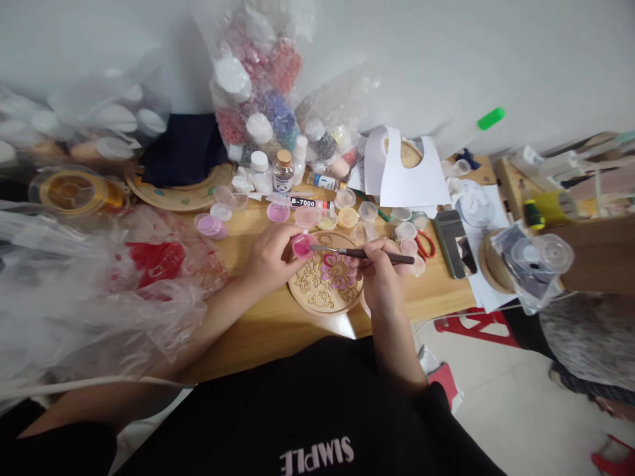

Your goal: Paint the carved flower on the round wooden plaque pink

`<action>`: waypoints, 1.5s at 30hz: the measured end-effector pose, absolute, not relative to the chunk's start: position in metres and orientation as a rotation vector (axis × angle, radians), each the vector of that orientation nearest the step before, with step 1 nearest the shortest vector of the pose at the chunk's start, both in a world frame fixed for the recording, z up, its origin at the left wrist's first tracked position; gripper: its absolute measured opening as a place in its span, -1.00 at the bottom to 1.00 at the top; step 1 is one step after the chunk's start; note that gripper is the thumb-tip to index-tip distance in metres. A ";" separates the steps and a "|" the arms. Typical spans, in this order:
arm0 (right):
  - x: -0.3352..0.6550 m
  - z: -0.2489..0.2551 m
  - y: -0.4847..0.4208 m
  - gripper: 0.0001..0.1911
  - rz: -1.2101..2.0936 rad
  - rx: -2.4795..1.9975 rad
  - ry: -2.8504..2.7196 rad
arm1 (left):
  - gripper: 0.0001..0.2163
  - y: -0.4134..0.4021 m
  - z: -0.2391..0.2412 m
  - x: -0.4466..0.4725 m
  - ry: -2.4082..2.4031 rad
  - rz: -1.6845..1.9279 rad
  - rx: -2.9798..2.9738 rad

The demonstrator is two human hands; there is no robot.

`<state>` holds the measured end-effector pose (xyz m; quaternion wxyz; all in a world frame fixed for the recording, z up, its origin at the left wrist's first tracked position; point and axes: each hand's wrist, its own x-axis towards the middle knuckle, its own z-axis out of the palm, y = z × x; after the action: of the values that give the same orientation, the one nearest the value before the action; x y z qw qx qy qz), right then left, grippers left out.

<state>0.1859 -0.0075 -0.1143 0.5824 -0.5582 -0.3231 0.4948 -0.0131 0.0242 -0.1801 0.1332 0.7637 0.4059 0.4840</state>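
Note:
My left hand (270,254) is closed on a small pink paint cup (302,245), held just above the upper left edge of a round wooden disc (325,283). The disc lies on the wooden table (262,317) and carries a gold flower outline partly filled with pink and purple. My right hand (381,277) pinches a thin dark paintbrush (377,254), whose tip reaches left into the pink cup. The heel of that hand rests at the disc's right edge.
Several small paint cups (347,217) and a B-7000 glue tube (307,202) lie behind the disc. Red-handled scissors (425,244) and a phone (454,243) sit to the right. Crumpled plastic bags (89,291) cover the left; a bag of jars (258,86) stands at the back. A red stool (471,325) stands below the table's right edge.

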 end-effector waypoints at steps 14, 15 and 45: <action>0.221 -0.125 -0.023 -0.66 0.883 -1.444 -0.727 | -0.81 0.024 -0.178 -0.013 1.212 1.363 2.196; 0.221 -0.128 -0.024 -0.68 0.856 -1.459 -0.745 | -0.81 0.024 -0.179 -0.014 1.214 1.354 2.194; 0.223 -0.132 -0.029 -0.66 0.699 -1.532 -0.923 | -0.80 0.024 -0.175 -0.014 1.208 1.390 2.240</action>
<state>0.2235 -0.0292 -0.1318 0.5734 -0.6537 -0.3937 0.2982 -0.0143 0.0237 -0.1754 0.1207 0.7667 0.4137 0.4758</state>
